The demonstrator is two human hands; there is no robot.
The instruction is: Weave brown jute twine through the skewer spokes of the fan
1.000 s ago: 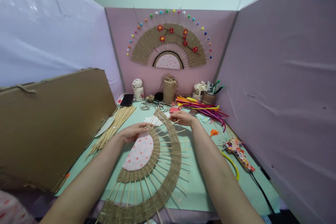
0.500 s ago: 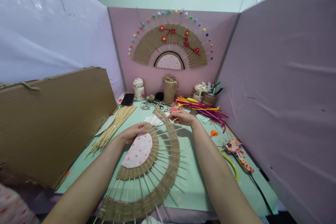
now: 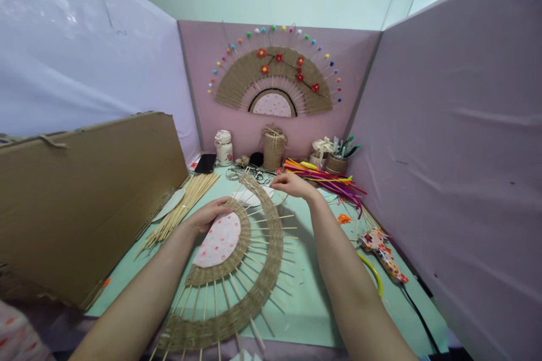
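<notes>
Woven half-round fan (image 3: 235, 261) in front of the body, tilted over the near part of the counter (image 3: 309, 313), with the lower end overlapping the front edge in this view. Probably light in weight for its width. Two woven bands, likely firm but a little flexible; between and beyond them, thin sticks (image 3: 205, 300), rather stiff and easy to snap if pressed from the side. At the centre, a pink dotted half-disc (image 3: 220, 240), perhaps of cloth, probably soft and easy to crease. Rough weave, so probably not slippery. Best to take hold at the inner band, close to the straight edge, with light support under the outer band (image 3: 275, 242); better not to pull by the stick tips.

Left hand (image 3: 212, 214) closed on the upper end of the inner band, thumb on top. Right hand (image 3: 292, 185) beside the upper part of the outer band, fingertips drawn near each other; cannot tell whether pinching something thin.

Farther out, a white paper piece (image 3: 252, 197) behind the fan, a stick bundle (image 3: 190, 203) to the left, colourful craft stems (image 3: 330, 180) and a patterned glue gun (image 3: 383, 254) to the right.
</notes>
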